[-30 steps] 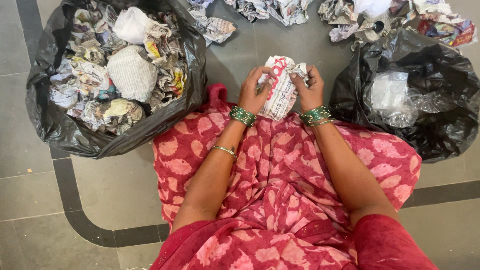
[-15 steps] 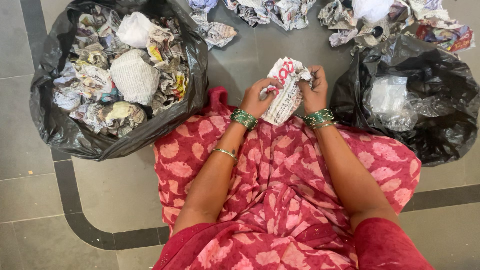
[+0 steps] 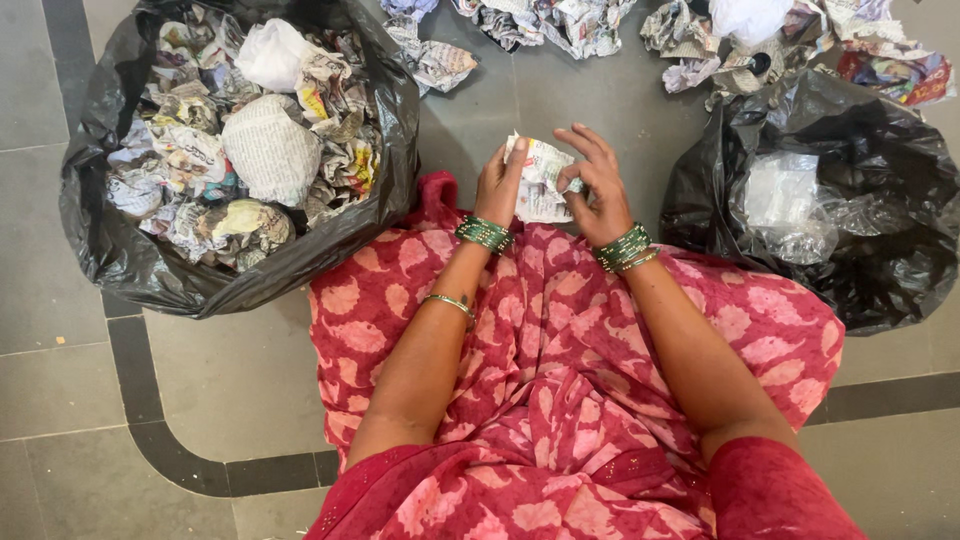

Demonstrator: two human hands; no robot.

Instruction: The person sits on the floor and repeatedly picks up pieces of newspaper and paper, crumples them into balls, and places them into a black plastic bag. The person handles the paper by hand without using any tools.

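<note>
Since a second ago my left hand (image 3: 497, 185) and right hand (image 3: 594, 188) pinch the newspaper wad (image 3: 541, 180) smaller, fingers splayed, so I judge it may slip onto the grey floor (image 3: 240, 380) short of the left black bag (image 3: 120, 255)

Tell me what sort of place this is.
Probably an indoor floor used as a waste-sorting spot. The person sits on grey floor tiles, both hands on a crumpled newspaper piece. One black bag holds paper balls, another black bag holds clear plastic.
</note>
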